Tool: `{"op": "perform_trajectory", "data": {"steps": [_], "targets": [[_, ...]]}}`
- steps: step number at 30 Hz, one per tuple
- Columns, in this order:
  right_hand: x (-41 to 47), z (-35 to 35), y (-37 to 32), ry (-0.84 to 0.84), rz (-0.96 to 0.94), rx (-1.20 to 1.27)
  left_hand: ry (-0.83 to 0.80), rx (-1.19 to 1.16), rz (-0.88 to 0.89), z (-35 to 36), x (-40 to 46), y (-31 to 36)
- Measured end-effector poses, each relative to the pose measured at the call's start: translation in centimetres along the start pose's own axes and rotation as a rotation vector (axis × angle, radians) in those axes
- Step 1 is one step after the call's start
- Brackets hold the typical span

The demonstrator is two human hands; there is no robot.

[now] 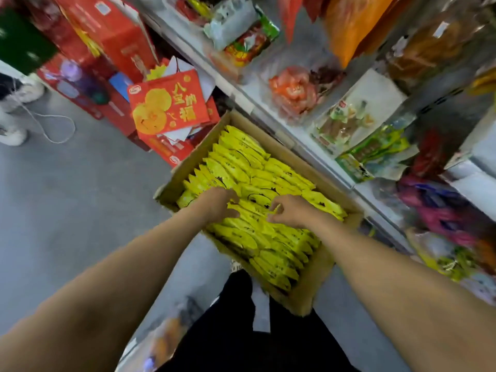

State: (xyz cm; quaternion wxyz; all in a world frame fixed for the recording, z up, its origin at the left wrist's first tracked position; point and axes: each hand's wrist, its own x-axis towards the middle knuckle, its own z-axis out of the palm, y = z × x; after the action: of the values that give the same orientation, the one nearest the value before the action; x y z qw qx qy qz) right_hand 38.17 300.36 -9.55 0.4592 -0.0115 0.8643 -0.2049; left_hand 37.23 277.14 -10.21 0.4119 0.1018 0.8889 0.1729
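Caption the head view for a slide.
In a shop aisle, the left hand and right hand grip yellow packets packed in an open cardboard box beside stocked shelves.

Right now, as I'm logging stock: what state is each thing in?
cardboard box: open on top, packed full.
yellow packets: standing on edge in rows.
left grip: fingers dug in, curled round some packets.
right grip: pinches one packet's top edge.
red carton: tilted.
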Motion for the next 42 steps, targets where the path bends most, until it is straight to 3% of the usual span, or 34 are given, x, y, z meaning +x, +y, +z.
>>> {"op": "perform_trajectory", "data": {"steps": [6,12,18,23,30,34,37,42], "targets": [[1.9,3.5,1.0,-0.026,0.001,0.087,-0.193,-0.044,-0.115,5.3,1.9,-1.8],[3.0,5.7,1.0,-0.215,-0.046,0.185,-0.247,-0.070,-0.073,7.3,2.3,-2.8],[4.4,8.1,1.0,-0.072,0.015,0.187,-0.256,-0.090,-0.068,7.9,3.1,-3.7],[4.8,9.8,0.4,0.147,0.068,0.037,-0.215,-0.125,-0.070,8.2,4.0,-3.8],[5.2,11.0,-0.2,0.310,0.040,-0.126,-0.188,-0.068,-0.059,9.1,4.9,-4.1],[5.3,11.1,0.0,0.280,0.058,-0.083,-0.137,-0.020,-0.068,9.3,4.7,-3.8],[5.1,10.3,0.6,0.178,0.129,0.080,-0.129,0.000,-0.063,9.1,4.5,-3.6],[2.9,6.6,2.9,0.145,0.196,0.248,-0.072,-0.061,0.024,7.6,3.2,-2.4]]}}
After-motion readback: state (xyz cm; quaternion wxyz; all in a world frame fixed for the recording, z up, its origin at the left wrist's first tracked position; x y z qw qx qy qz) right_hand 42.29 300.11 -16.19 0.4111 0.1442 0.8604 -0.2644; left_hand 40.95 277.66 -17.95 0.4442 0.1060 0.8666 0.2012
